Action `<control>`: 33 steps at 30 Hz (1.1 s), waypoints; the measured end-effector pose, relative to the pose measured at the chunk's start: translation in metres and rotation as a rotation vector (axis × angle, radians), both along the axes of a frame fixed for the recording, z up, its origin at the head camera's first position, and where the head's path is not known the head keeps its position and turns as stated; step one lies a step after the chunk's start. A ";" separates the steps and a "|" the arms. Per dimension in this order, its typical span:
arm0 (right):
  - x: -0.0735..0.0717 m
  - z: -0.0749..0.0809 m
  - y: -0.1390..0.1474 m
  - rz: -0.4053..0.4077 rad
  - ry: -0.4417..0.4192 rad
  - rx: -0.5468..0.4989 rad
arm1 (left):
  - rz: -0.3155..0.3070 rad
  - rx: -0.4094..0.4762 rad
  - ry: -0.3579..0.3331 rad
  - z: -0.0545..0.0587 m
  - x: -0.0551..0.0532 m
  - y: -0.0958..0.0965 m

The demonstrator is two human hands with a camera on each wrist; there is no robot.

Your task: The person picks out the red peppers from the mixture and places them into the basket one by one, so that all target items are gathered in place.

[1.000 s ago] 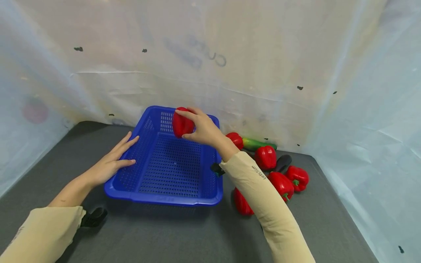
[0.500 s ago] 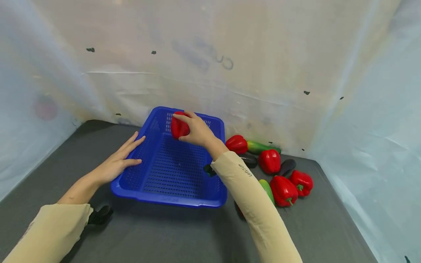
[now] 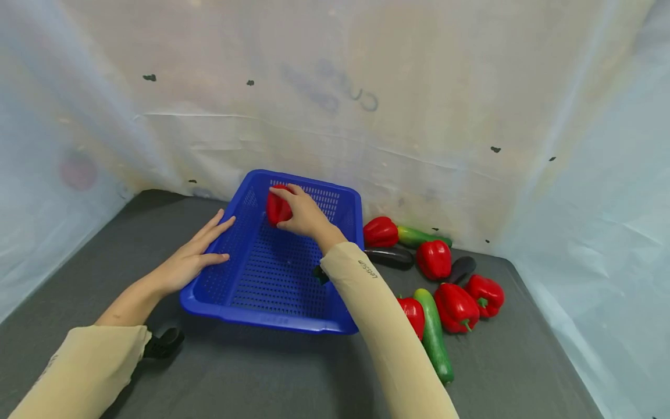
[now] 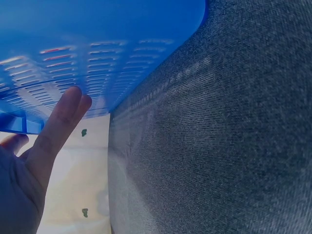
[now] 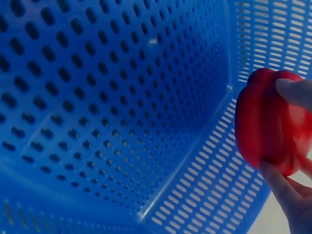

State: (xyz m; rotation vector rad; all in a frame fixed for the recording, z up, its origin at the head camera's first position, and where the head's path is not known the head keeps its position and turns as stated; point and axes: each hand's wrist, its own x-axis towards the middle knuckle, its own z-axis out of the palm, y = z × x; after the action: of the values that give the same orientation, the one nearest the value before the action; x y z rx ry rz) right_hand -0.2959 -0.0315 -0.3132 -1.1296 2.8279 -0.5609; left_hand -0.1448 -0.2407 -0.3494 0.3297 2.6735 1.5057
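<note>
Well, right fingers [image 5: 282,190] grip a red pepper [image 5: 263,124]

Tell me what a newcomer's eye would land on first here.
Probably the blue basket, with the left hand at its left side. Next, the red pepper that the right hand holds near its far left corner. Then the loose red peppers, cucumbers and eggplants on the grey table to the right.
</note>
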 end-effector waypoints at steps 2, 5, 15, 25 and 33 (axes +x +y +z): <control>0.000 -0.003 -0.004 0.001 -0.006 0.004 | 0.003 0.005 0.001 0.000 0.001 0.000; -0.001 -0.006 -0.010 -0.002 -0.013 0.017 | 0.003 0.012 0.004 -0.001 0.003 -0.001; 0.001 -0.019 -0.013 -0.035 -0.072 0.035 | -0.005 0.048 0.003 -0.003 0.007 0.002; 0.004 -0.028 -0.016 -0.057 -0.113 0.031 | -0.004 0.045 -0.007 -0.001 0.010 0.002; 0.008 -0.031 -0.026 -0.069 -0.089 0.068 | 0.001 0.021 -0.019 0.001 0.011 -0.002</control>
State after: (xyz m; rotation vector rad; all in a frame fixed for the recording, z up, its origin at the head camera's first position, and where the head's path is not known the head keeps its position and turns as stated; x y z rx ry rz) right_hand -0.2882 -0.0576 -0.3442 -0.9741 2.7953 -0.5018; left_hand -0.1335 -0.2429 -0.3481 0.3139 2.6455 1.5301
